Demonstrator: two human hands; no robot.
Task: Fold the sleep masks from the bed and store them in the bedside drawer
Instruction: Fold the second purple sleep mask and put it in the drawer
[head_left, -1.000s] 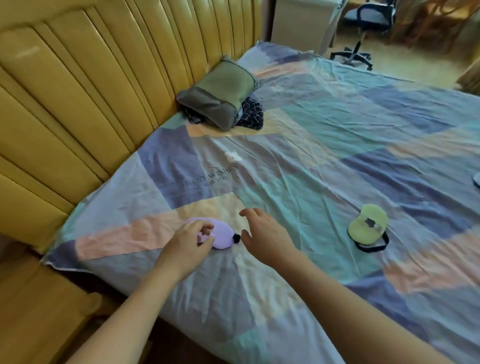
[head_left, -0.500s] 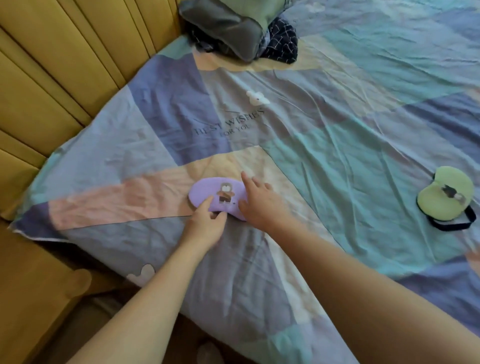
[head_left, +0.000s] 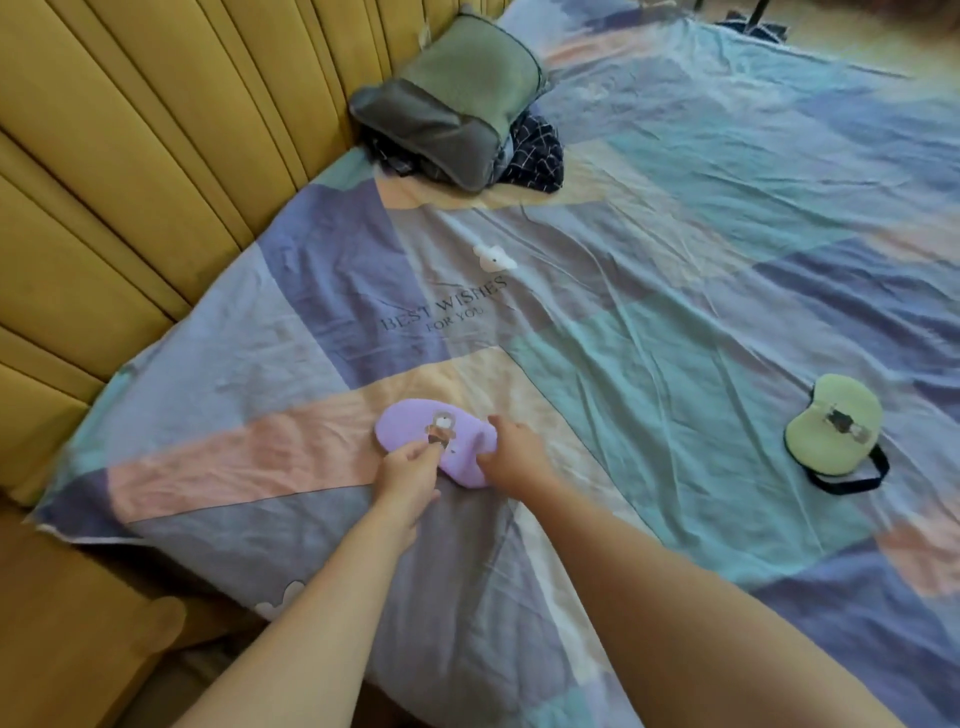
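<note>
A purple sleep mask (head_left: 415, 431) with a small cartoon figure lies spread flat on the patchwork bedsheet (head_left: 649, 338) near the bed's left side. My left hand (head_left: 408, 475) pinches its near edge at the middle. My right hand (head_left: 514, 457) grips the mask's right end. A green sleep mask (head_left: 831, 426) with a black strap lies folded on the sheet to the right, untouched. The bedside drawer is not in view.
A yellow padded headboard (head_left: 156, 156) runs along the left. A grey-green pillow (head_left: 457, 104) lies on dark checked cloth (head_left: 535, 156) at the head of the bed. Wooden furniture (head_left: 62, 623) stands at the lower left, beside the bed's edge.
The purple mask, bunched under my hands a second ago, now lies opened flat. Both hands have shifted onto its near edge and right end. The view has tilted and moved closer.
</note>
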